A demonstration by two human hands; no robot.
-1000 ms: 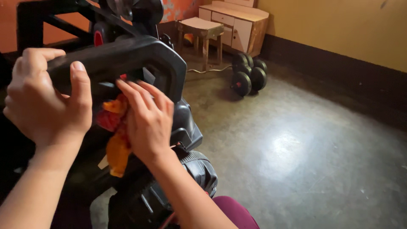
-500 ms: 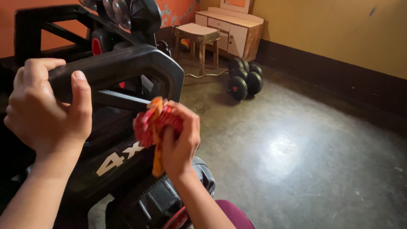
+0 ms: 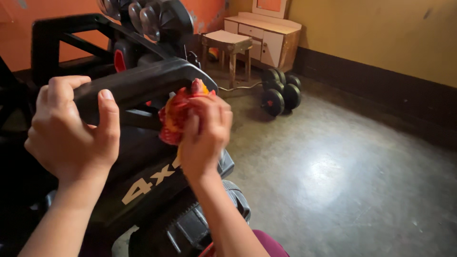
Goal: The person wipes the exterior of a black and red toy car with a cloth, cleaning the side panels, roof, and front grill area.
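Observation:
My left hand (image 3: pixel 74 128) grips the black roll bar (image 3: pixel 143 83) of a black ride-on toy car (image 3: pixel 157 185), fingers over the top and thumb in front. My right hand (image 3: pixel 205 131) is closed on a bunched red and orange cloth (image 3: pixel 177 112), pressed against the bar's right corner. The car's side panel with pale lettering and a ribbed black tyre (image 3: pixel 200 223) sit below my right forearm. A row of round lamps (image 3: pixel 152 16) tops the car's upper frame.
Black dumbbells with red hubs (image 3: pixel 281 90) lie on the concrete floor (image 3: pixel 342 162) behind the car. A small wooden stool (image 3: pixel 228 45) and a pale wooden cabinet (image 3: pixel 266 35) stand at the yellow back wall. A dark skirting runs along the right.
My right hand pulled the cloth out from under the bar, bunched it, and raised it to the bar's right corner. My left hand kept its grip on the bar.

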